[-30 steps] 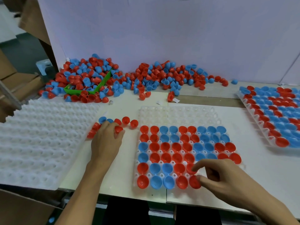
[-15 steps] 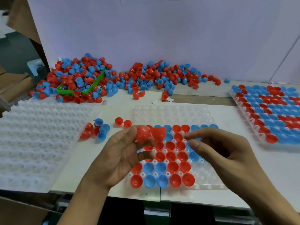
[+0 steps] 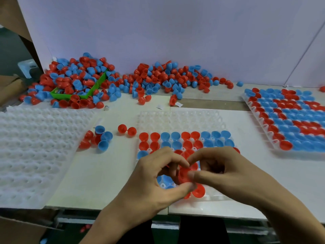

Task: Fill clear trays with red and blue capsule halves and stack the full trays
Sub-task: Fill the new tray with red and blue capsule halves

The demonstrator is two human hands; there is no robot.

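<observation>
Both hands meet over the half-filled tray (image 3: 181,118): my left hand (image 3: 154,180) and right hand (image 3: 228,171) pinch red capsule halves (image 3: 183,174) together, I judge to separate nested ones. Beyond, seven or so loose halves (image 3: 98,140) wait nearby. One full tray (image 3: 253,110) sits far right; one big pile (image 3: 109,81) lies farthest.

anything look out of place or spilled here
Yes: the green bin at the back left sits tilted, buried in a spilled heap of capsule halves; a few loose halves lie beside the middle tray.
</observation>
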